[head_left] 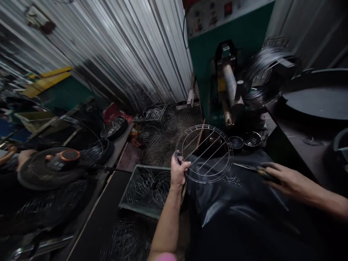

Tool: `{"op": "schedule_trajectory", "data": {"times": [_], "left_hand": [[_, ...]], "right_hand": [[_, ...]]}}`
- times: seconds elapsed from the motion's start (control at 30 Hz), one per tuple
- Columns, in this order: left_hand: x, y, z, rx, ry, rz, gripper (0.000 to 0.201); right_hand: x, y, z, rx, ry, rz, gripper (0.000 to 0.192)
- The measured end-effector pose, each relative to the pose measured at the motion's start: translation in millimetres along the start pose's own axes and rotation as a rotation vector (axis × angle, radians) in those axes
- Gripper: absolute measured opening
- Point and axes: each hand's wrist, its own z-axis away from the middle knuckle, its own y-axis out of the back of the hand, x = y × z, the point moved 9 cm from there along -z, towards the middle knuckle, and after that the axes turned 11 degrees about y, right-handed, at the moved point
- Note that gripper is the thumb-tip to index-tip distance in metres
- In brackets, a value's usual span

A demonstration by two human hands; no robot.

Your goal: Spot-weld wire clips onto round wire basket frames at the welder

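gripping wire guard (pixel 204 153) rim, left hand (pixel 178 172) closed | right hand (pixel 282 178) clasping pliers (pixel 251 168)

A round wire fan guard (pixel 204 153), two concentric rings crossed by thin straight spokes, is held tilted just above a black sheet (pixel 239 203) at the centre of the view, pinched at its 8 o'clock edge in the grip of the left hand (pixel 178 171). At 3 o'clock from the guard, the right hand (pixel 282 179) closes on slim pliers (pixel 251 168), their metal tip pointing toward the guard's rim, near but apart.
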Motion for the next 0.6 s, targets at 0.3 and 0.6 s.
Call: {"op": "schedule_trajectory", "data": {"times": [0.3, 0.6], "left_hand": [[10, -23.0, 2, -0.155, -0.128, -0.274, 0.079], [16, -39.6, 4, -0.216, -0.142, -0.393, 0.08]], "right_hand": [[-27, -20, -6, -0.155, 0.265, 0.202, 0.023], [-24, -28, -11, -0.233, 0.304, 0.107, 0.023]]}}
